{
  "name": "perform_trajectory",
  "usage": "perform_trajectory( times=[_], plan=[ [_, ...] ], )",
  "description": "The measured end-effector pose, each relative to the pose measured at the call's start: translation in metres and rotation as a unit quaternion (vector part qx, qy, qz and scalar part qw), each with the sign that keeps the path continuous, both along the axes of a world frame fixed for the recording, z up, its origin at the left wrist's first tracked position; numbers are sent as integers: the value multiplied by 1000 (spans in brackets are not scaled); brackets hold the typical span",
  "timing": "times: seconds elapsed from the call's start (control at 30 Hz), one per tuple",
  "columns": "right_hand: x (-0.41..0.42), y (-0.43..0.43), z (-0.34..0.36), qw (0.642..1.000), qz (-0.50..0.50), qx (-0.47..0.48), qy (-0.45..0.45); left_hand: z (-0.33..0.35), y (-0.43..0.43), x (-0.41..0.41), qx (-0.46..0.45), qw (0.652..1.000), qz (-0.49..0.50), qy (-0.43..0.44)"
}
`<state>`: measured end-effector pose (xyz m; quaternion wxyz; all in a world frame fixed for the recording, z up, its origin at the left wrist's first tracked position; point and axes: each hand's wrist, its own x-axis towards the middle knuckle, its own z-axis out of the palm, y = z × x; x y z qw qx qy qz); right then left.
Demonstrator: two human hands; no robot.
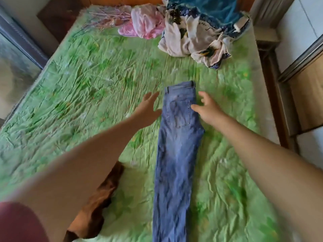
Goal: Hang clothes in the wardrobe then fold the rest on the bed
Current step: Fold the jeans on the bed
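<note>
Two spread hands beside flat jeans

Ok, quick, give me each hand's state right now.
Left hand: open, fingers spread, holding nothing, beside the jeans.
Right hand: open, fingers spread, holding nothing, over the jeans' edge.

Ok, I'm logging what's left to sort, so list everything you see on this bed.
jeans: 1, blue, flat lengthwise mid-bed, waist at far end
pink garment: 1, pink, crumpled at far end
patterned pile: 1, white and blue, far right corner
lilac cloth: 1, lilac, left of the pink garment
brown garment: 1, brown, near side, left of the jeans
bedsheet: 1, green, covering the bed
left hand: 1, bare, open, left of the jeans' waist
right hand: 1, bare, open, right of the waist
sleeve: 1, maroon, bottom-left corner
</note>
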<state>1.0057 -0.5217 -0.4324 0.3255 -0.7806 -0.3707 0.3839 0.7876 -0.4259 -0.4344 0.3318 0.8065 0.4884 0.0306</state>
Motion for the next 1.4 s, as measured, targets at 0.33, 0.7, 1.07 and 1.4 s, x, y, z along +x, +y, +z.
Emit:
perform_trajectory(
  times=[0.33, 0.7, 1.07, 1.4],
  plan=[
    [-43, -111, -200, 950, 197, -190, -147, -199, -106, -46, -99, 977, -100, 162],
    [-155, -262, -323, 972, 47, -179, -146, -316, -264, -123, -203, 977, 48, 37],
    [-236, -395, -330, 957, -191, -198, 90, -322, -390, -186, -351, 910, 210, -61],
    [-233, -446, -321, 948, -96, -182, 242, -311, -446, -208, -387, 892, 219, -84]
  ],
)
